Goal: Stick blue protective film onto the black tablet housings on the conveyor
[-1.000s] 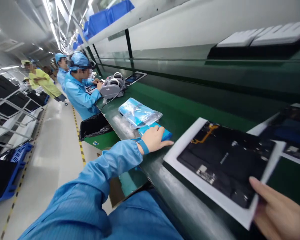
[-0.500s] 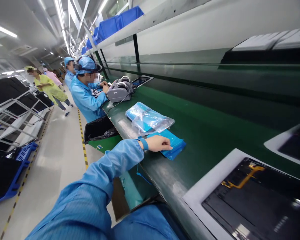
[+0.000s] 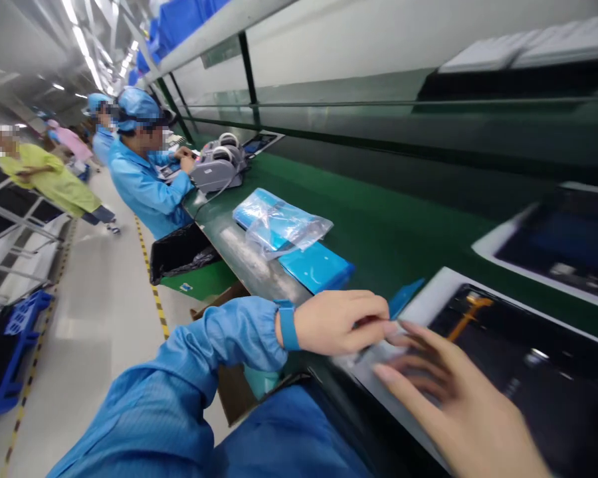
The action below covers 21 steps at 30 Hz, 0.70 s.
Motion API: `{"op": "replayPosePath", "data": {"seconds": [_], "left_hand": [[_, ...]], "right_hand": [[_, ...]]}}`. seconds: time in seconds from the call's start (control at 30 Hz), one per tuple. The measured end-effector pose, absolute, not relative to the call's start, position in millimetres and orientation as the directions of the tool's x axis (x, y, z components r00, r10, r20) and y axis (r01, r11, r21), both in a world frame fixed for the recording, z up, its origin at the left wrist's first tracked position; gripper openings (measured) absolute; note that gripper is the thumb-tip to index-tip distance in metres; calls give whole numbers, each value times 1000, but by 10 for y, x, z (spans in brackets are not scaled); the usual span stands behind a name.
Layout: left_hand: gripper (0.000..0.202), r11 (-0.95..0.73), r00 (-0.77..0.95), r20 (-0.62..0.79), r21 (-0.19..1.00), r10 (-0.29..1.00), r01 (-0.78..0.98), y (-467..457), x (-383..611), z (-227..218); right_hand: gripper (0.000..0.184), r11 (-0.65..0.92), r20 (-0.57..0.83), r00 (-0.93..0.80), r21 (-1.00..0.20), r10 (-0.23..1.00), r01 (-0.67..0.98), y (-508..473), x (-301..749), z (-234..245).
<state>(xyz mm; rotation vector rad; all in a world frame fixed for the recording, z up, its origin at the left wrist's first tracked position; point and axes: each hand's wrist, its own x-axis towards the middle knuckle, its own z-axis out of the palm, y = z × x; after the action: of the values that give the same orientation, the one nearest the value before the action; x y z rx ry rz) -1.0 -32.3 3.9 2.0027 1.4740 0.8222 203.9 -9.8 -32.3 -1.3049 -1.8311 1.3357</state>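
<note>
My left hand [image 3: 343, 322] is closed in a pinch at the near left corner of a white-framed dark panel [image 3: 528, 358] that has an orange flex cable [image 3: 471, 309]. A small blue sheet [image 3: 406, 295] sticks out just beyond its fingers and seems to be held by them. My right hand [image 3: 443, 398] lies over the panel's white near edge with its fingers stretched out and blurred, the fingertips almost meeting the left hand. A stack of blue sheets [image 3: 316, 265] lies on the green belt [image 3: 379, 226] just behind my left hand.
A clear plastic bag of blue sheets [image 3: 279, 222] lies beyond the stack. A second panel [image 3: 553, 252] sits at the right. Further left, a co-worker in blue [image 3: 139, 176] works at a grey machine [image 3: 219, 169]. A black bag [image 3: 179, 252] hangs off the bench edge.
My left hand has left the blue stack and come right to the panel's corner, now pinching. My right hand has come into view over the panel's near edge.
</note>
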Motion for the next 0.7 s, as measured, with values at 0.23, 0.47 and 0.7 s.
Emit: {"op": "replayPosePath", "data": {"seconds": [0.23,0.47,0.7], "left_hand": [[31,-288,358,157,893,921,347,-301,34,4],[36,-464,218,428,639,877,613,37,-458,62],[34,-500,287,465,438,837,748,89,-905,306]], "right_hand": [[49,-171,-183,-410,-983,893,68,-160,1930,-186],[25,23,-12,307,-993,952,-112,-380,2399,-344],[4,-303,-257,-511,-953,820,-7,-1568,1572,-801]]}}
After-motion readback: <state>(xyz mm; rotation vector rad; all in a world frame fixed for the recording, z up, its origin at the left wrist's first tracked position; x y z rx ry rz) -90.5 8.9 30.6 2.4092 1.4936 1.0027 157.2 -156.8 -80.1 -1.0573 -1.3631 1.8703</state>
